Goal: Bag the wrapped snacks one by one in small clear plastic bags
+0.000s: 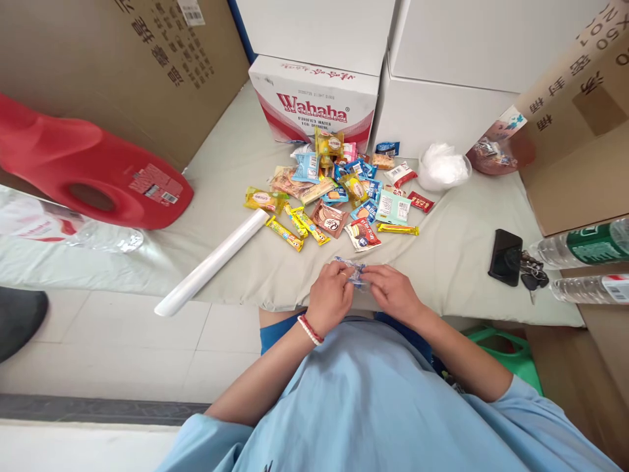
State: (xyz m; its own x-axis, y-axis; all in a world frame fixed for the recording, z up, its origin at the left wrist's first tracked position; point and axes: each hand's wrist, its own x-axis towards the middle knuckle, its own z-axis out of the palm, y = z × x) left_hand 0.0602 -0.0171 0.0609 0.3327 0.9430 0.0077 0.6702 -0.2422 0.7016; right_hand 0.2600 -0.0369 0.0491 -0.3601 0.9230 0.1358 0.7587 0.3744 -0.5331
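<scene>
Between my two hands is a small clear plastic wrapper (358, 274) with blue print, crinkled, just above the near edge of the covered surface. My left hand (331, 295) pinches its left side, with the fingers closed and partly over it. On the other side, my right hand (393, 292) grips the wrapper's right end between thumb and fingers. Whether anything is inside the wrapper I cannot make out. Just beyond my hands lies a loose heap of packaged snacks: a brown packet (329, 218), a red-and-white packet (362, 235), yellow stick packs (285, 233) and several blue packets (364, 211).
A white roll (211, 265) lies at the left, near a red jug (93, 164). Behind the snacks stands a Wahaha box (314, 105). Toward the right are a bowl holding white plastic (443, 167), a phone (506, 257), keys (533, 272) and plastic bottles (587, 246).
</scene>
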